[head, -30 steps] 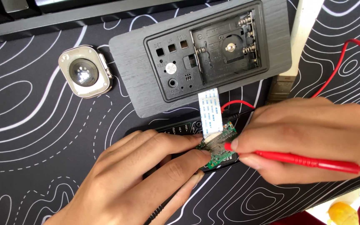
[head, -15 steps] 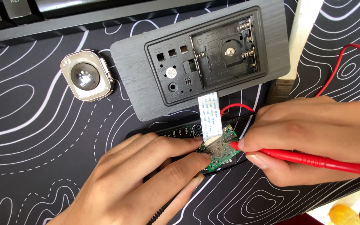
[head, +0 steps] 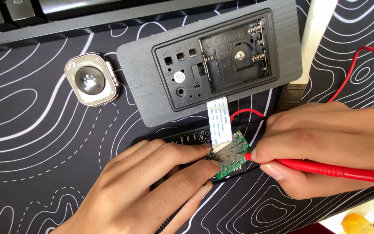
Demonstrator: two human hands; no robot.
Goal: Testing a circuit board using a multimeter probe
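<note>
A small green circuit board (head: pixel 229 157) lies just below a grey slab-shaped device (head: pixel 208 65) whose open back shows an empty battery bay. A white ribbon cable (head: pixel 220 120) joins the board to the device. My left hand (head: pixel 152 190) pins the board's left edge with its fingertips. My right hand (head: pixel 325 147) grips a red test probe (head: pixel 325 170), whose tip touches the board's right side. A black probe seems to lie under my left hand, mostly hidden.
A watch body (head: pixel 92 79) without a strap lies face down at the left. A dark keyboard (head: pixel 66 13) runs along the top edge. A red lead (head: pixel 351 69) loops at the right on the black mat with white contour lines (head: pixel 31 147).
The view has shifted slightly. Both hands stay on the board, and the red probe tip has nudged a little along the board's right side.
</note>
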